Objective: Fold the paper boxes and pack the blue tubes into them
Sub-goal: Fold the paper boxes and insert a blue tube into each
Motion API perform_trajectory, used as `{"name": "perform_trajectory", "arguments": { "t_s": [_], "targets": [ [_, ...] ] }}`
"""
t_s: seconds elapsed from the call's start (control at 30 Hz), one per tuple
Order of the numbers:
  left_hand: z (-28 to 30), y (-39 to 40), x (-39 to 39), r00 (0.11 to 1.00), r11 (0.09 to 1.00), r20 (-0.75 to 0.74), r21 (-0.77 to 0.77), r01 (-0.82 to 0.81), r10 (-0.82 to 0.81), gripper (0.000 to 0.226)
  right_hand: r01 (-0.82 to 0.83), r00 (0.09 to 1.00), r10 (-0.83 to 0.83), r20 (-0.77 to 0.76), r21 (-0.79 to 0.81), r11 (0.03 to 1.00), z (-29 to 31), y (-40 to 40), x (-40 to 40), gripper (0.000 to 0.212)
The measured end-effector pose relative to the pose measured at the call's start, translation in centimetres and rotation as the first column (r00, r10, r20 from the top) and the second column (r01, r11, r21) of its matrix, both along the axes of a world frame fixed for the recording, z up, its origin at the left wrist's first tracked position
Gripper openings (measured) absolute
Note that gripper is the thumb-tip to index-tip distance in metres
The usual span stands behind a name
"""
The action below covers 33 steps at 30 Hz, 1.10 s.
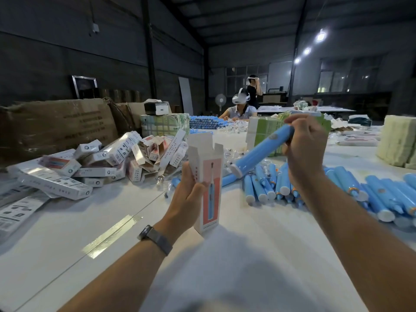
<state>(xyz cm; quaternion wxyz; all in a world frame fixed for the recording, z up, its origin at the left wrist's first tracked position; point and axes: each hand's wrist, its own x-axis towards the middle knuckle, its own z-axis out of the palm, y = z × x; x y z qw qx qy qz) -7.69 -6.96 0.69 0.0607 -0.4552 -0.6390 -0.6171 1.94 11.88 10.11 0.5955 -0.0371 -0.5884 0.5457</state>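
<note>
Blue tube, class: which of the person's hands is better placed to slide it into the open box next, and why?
The right hand. It already grips the blue tube, tilted with its white end near the box's open top. The left hand holds the paper box upright, so it probably just steadies it.

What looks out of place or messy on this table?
The boxes at left lie in a jumbled heap, several with flaps open. Otherwise normal: left hand holds an open box, right hand a blue tube.
</note>
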Motion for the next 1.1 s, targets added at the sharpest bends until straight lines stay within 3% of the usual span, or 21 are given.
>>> {"name": "perform_trajectory", "arguments": {
  "t_s": [0.1,0.33,0.43,0.73,0.83,0.97,1.1],
  "targets": [
    [0.0,0.2,0.5,0.999,1.000,-0.032,-0.018,0.002,-0.002,0.025,0.007,0.996,-0.003,-0.090,0.051,0.999,1.8,-1.8,0.9,0.017],
    [0.2,0.4,1.4,0.994,0.998,-0.107,-0.052,0.016,-0.022,0.013,0.282,0.943,-0.207,-0.261,0.297,0.912,3.0,-3.9,1.5,0.008],
    [0.2,0.6,1.7,0.987,0.998,-0.159,-0.054,0.010,-0.018,0.022,0.356,0.914,-0.240,-0.327,0.365,0.860,3.1,-3.9,1.6,0.015],
    [-0.2,0.4,1.0,0.984,0.992,-0.143,-0.057,-0.114,0.105,0.024,0.338,0.926,-0.213,-0.313,0.432,0.836,2.6,-5.9,1.7,0.013],
    [0.0,0.4,1.1,0.965,0.977,-0.169,-0.046,-0.211,0.200,0.032,0.376,0.918,-0.239,-0.316,0.501,0.780,2.5,-6.1,1.8,0.017],
    [-0.2,0.6,1.2,0.970,0.988,-0.212,-0.069,-0.138,0.121,0.020,0.436,0.893,-0.249,-0.374,0.584,0.685,2.7,-5.9,2.1,0.016],
    [-0.3,0.5,1.0,0.970,0.986,-0.204,-0.070,-0.150,0.133,0.040,0.345,0.934,-0.190,-0.304,0.620,0.705,2.0,-6.7,1.8,0.017]
  ]
}}
